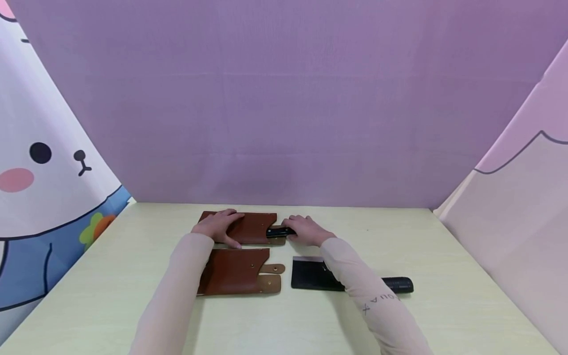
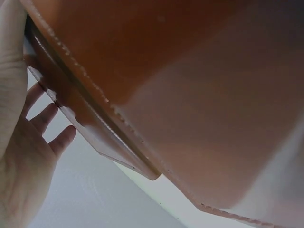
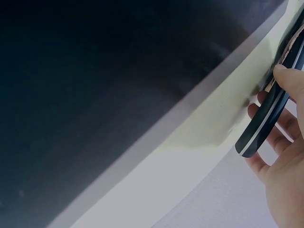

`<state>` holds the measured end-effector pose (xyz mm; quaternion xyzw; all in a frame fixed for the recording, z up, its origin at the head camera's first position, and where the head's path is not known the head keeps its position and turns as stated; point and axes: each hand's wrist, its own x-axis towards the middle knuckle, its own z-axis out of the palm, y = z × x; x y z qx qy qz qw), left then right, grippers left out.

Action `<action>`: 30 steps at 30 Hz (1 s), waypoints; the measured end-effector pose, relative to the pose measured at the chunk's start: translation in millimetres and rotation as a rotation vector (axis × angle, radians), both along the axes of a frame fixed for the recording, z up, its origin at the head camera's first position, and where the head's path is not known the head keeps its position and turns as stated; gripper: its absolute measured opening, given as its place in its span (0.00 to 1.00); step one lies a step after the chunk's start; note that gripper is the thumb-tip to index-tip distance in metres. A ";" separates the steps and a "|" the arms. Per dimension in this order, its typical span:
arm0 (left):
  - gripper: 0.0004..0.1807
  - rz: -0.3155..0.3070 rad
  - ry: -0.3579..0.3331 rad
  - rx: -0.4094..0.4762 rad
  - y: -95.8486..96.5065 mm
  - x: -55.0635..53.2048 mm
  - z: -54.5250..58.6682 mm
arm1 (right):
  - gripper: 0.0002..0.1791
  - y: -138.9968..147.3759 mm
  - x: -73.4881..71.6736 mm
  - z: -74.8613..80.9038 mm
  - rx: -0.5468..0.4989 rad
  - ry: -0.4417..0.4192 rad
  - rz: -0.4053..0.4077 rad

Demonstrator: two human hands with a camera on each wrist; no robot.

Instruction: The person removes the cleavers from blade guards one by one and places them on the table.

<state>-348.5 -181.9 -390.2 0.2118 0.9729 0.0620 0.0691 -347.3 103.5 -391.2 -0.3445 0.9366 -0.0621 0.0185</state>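
In the head view, a brown leather sheath [image 1: 253,227] lies at the back of the table with the black riveted handle of a knife [image 1: 275,232] sticking out of its right end. My left hand [image 1: 217,227] rests on this sheath, thumb near its front edge and fingers toward its back edge. The knife's blade is hidden in the leather. My right hand [image 1: 308,230] grips the handle's end; in the right wrist view the thumb lies along the handle [image 3: 263,121] and the fingers curl under it.
A second brown sheath [image 1: 237,271], its strap [image 1: 272,268] undone, lies in front of the first. To its right is a cleaver [image 1: 312,275] with a black blade and black handle, partly covered by my right sleeve [image 1: 355,271]. A purple backdrop [image 1: 284,123] rises behind the pale table [image 1: 443,256].
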 end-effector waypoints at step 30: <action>0.58 -0.053 0.048 0.037 -1.9 -4.4 -5.5 | 0.14 0.2 2.3 -1.5 -0.004 0.015 0.021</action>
